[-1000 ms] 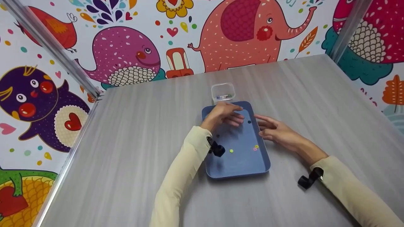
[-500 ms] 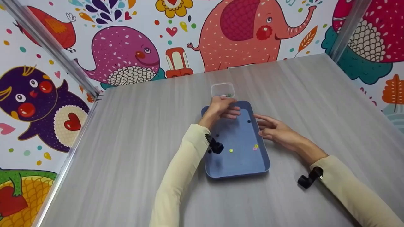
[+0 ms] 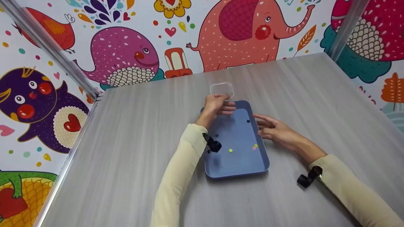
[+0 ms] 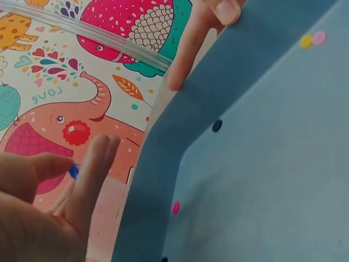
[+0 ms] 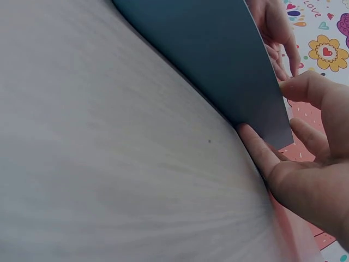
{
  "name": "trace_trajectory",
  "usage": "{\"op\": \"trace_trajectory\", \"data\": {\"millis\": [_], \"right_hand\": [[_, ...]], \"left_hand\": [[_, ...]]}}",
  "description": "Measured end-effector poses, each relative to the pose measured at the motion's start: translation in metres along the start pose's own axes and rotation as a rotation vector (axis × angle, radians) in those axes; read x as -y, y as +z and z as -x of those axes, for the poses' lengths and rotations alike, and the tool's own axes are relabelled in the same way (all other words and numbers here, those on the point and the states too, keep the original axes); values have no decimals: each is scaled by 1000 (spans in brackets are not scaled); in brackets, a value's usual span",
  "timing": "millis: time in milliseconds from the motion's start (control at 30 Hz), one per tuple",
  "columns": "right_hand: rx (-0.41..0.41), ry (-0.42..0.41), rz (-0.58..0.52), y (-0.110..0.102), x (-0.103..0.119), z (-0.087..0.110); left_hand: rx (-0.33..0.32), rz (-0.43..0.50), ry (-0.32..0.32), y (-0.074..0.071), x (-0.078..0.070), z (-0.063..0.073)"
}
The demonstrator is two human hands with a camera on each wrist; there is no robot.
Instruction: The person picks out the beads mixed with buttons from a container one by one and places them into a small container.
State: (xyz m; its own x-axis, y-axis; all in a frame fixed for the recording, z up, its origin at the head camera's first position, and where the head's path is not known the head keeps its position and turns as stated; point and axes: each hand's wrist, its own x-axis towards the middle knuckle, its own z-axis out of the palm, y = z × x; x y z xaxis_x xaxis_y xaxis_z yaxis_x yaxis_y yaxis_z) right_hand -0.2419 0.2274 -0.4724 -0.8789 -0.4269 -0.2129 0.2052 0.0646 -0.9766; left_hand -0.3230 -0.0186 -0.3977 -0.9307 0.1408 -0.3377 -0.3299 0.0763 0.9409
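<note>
My left hand [image 3: 217,105] is over the far left end of a blue tray [image 3: 243,167], at the near side of a clear plastic box [image 3: 222,84]. In the left wrist view its thumb and forefinger pinch a small blue button [image 4: 73,171]. My right hand [image 3: 277,132] touches the tray's right wall from outside, fingers fairly straight; in the right wrist view its fingertips [image 5: 252,134] rest against that wall. Inside the tray lie several small buttons: a yellow-green one [image 3: 230,150], a yellow one [image 3: 256,145] beside a pink one [image 3: 254,148], and dark ones, including a black button [image 3: 248,121].
The tray stands on a grey wood-grain table [image 3: 135,142]. A wall [image 3: 183,34] with printed cartoon animals rises behind, and metal posts [image 3: 53,47] stand at the corners. My left hand partly hides the plastic box and its contents.
My left hand has moved away from me and slightly left, from over the tray to the plastic box, covering the contents seen there earlier. The right hand stays at the tray's side.
</note>
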Motion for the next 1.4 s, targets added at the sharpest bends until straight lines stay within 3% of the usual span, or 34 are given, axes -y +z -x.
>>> {"op": "trace_trajectory", "data": {"millis": [900, 1400], "right_hand": [[-24, -5, 42, -1, 0, 0], [1, -25, 13, -1, -2, -1]], "left_hand": [[-81, 11, 40, -16, 9, -8], [-85, -14, 45, -19, 14, -15]]}}
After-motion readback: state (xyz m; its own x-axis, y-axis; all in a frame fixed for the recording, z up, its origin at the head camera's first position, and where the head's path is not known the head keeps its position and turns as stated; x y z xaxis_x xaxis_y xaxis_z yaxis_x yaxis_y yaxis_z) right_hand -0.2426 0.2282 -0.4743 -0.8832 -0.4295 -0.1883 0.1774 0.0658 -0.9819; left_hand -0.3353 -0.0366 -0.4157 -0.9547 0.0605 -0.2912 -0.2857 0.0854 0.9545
